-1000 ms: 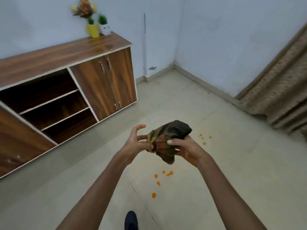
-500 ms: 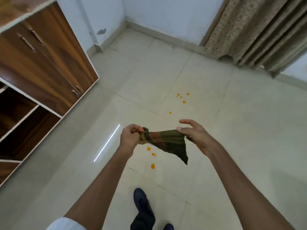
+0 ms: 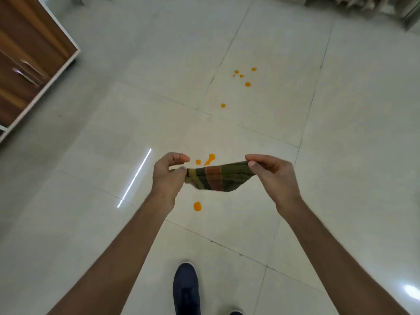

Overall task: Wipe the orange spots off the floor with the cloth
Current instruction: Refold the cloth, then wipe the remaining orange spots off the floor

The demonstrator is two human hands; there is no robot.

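Observation:
A green cloth with brown and dark stripes (image 3: 218, 178) is stretched in the air between my two hands, above the pale tiled floor (image 3: 113, 133). My left hand (image 3: 168, 176) pinches its left end, and my right hand (image 3: 270, 176) pinches its right end. Orange spots lie on the floor: one large spot (image 3: 197, 206) just below the cloth, two close spots (image 3: 205, 160) just beyond it, a single spot (image 3: 223, 105) farther off, and a far cluster of several spots (image 3: 244, 76). The cloth may hide more spots beneath it.
A brown wooden cabinet (image 3: 29, 60) with metal handles stands at the upper left. A curtain hem (image 3: 354, 3) hangs at the top right. My dark blue shoe (image 3: 186, 289) is on the floor below my arms. A bright light streak (image 3: 134, 180) reflects on the tiles.
The view has tilted down toward the floor and come closer to the spots. The bunched cloth has been pulled out between both hands, and my right hand has closed on its end.

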